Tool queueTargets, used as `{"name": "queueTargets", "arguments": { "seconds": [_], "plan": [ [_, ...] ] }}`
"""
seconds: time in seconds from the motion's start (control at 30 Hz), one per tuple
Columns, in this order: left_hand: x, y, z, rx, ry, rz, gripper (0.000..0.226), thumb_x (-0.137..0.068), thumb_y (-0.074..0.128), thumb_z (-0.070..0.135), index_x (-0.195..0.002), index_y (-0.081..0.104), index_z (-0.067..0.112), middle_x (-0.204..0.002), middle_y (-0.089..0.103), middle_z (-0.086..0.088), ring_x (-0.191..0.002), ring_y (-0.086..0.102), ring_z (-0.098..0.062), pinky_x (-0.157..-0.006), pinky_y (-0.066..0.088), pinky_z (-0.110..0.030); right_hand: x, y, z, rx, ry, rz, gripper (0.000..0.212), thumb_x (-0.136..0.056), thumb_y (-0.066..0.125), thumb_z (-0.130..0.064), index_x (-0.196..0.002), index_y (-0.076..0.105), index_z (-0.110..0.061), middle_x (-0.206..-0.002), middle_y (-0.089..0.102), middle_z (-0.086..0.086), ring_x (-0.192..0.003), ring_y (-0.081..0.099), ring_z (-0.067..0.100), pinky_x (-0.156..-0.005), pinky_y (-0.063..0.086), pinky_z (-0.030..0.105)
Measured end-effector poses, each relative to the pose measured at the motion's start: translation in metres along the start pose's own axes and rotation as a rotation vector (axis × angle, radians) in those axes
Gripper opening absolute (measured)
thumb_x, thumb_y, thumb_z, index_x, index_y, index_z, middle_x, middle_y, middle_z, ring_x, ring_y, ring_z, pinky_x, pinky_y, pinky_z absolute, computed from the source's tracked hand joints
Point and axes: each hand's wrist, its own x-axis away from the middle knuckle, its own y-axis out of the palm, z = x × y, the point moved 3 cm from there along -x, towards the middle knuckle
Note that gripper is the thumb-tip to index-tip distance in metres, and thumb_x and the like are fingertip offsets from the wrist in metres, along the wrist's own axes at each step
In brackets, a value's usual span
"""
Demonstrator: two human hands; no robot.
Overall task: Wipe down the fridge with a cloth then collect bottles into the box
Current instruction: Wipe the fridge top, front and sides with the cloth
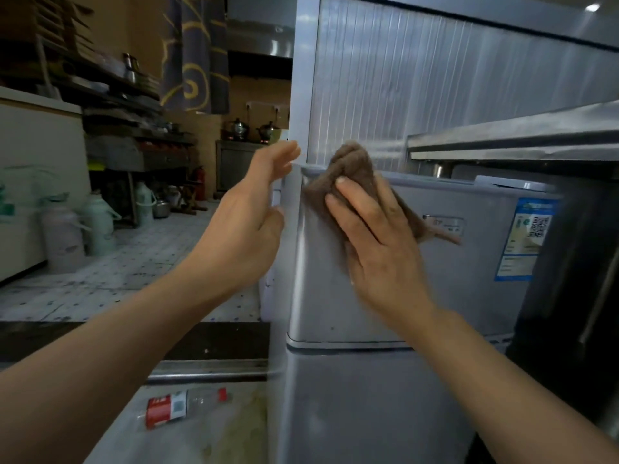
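A small silver fridge (469,262) stands in front of me, its upper door above a lower door. My right hand (378,242) presses a brown cloth (348,175) flat against the upper door near its top left corner, fingers straight. My left hand (248,222) rests at the door's left edge, fingers around its top corner and thumb against the side. An empty clear plastic bottle (181,408) with a red label and red cap lies on its side on a steel surface at the lower left. No box is in view.
A steel counter edge (516,142) juts out above the fridge on the right. A blue sticker (526,239) is on the door. Thermos jugs (63,239) stand on the tiled floor at left, beside a white chest freezer (33,155). Shelves and pots fill the back.
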Motion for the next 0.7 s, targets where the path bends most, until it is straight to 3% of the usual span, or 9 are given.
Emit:
{"name": "queueTargets", "arguments": {
  "seconds": [0.2, 0.33, 0.43, 0.53, 0.6, 0.7],
  "plan": [
    [0.019, -0.004, -0.016, -0.080, -0.054, 0.062, 0.061, -0.088, 0.043, -0.010, -0.137, 0.032, 0.025, -0.131, 0.044, 0.014, -0.117, 0.039, 0.011, -0.092, 0.027, 0.005, -0.016, 0.011, -0.012, -0.004, -0.120, 0.033, 0.040, -0.094, 0.046, -0.001, -0.133, 0.053, -0.010, -0.144, 0.046, 0.008, -0.139, 0.027, 0.036, -0.110, 0.033, 0.053],
    [0.031, -0.009, -0.023, -0.107, -0.090, 0.064, 0.054, -0.090, 0.044, -0.007, -0.132, 0.036, 0.025, -0.123, 0.045, 0.017, -0.109, 0.042, 0.015, -0.086, 0.024, 0.010, 0.026, 0.035, -0.022, 0.006, -0.261, 0.012, 0.038, -0.100, 0.037, -0.004, -0.138, 0.039, -0.010, -0.145, 0.037, 0.002, -0.138, 0.034, 0.033, -0.111, 0.035, 0.048],
    [0.040, -0.008, -0.024, -0.157, -0.104, 0.056, 0.051, -0.091, 0.046, -0.002, -0.133, 0.038, 0.025, -0.122, 0.047, 0.016, -0.111, 0.041, 0.008, -0.083, 0.023, 0.011, 0.069, 0.054, -0.034, -0.034, -0.248, -0.148, 0.064, -0.084, 0.061, -0.001, -0.141, 0.036, -0.015, -0.149, 0.031, 0.000, -0.142, 0.028, 0.029, -0.104, 0.043, 0.048],
    [0.048, -0.002, -0.018, -0.201, -0.073, 0.020, 0.051, -0.092, 0.048, 0.003, -0.136, 0.038, 0.026, -0.123, 0.044, 0.018, -0.109, 0.033, 0.015, -0.083, 0.022, 0.012, 0.093, 0.054, -0.040, -0.025, -0.365, -0.404, 0.080, -0.073, 0.073, 0.002, -0.140, 0.033, -0.016, -0.150, 0.022, -0.003, -0.144, 0.020, 0.026, -0.087, 0.055, 0.045],
    [0.049, 0.002, -0.014, -0.204, -0.063, 0.004, 0.051, -0.093, 0.048, 0.007, -0.138, 0.036, 0.028, -0.127, 0.044, 0.016, -0.109, 0.030, 0.017, -0.082, 0.024, 0.011, 0.090, 0.043, -0.031, 0.014, -0.473, -0.421, 0.075, -0.077, 0.067, 0.001, -0.141, 0.034, -0.018, -0.151, 0.025, -0.004, -0.145, 0.017, 0.026, -0.096, 0.050, 0.045],
    [0.049, 0.010, -0.011, -0.203, -0.044, -0.010, 0.052, -0.092, 0.050, 0.011, -0.139, 0.034, 0.029, -0.134, 0.044, 0.013, -0.109, 0.029, 0.017, -0.082, 0.024, 0.009, 0.061, 0.018, -0.005, 0.085, -0.419, -0.219, 0.060, -0.086, 0.056, -0.002, -0.141, 0.043, -0.021, -0.151, 0.036, -0.002, -0.142, 0.027, 0.029, -0.112, 0.033, 0.045]
  ]
}}
